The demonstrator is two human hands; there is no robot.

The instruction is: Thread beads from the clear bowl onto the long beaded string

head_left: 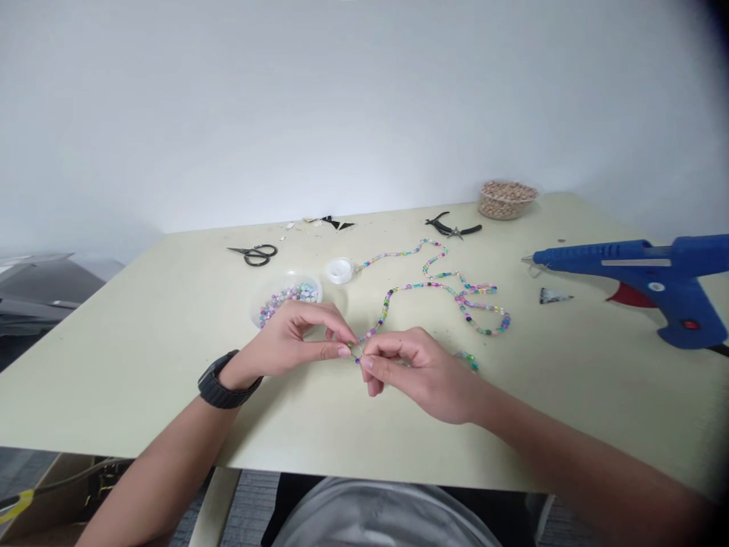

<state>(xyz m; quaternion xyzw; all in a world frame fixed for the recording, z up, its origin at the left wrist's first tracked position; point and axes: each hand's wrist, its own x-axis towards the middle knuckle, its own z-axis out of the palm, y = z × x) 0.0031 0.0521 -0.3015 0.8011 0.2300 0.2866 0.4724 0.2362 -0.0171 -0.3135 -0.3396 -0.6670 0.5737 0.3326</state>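
My left hand (307,336), with a black watch (222,384) on its wrist, pinches the thin clear string near a few small beads. Facing it, my right hand (407,368) is closed in a pinch on the same string, which bows in a small loop between the fingertips. From there a long strand of multicoloured beads (418,286) winds across the table to a white spool (340,270). Just behind my left hand stands a clear bowl of loose pastel beads (291,295), partly hidden by the hand. The string's end is too fine to make out.
On the table (142,365) lie black scissors (255,254), black pliers (454,226) and dark scraps (330,222). A tub of brown beads (506,199) stands at the back right. A blue glue gun (643,266) lies at the right, beside a small dark triangular piece (553,295).
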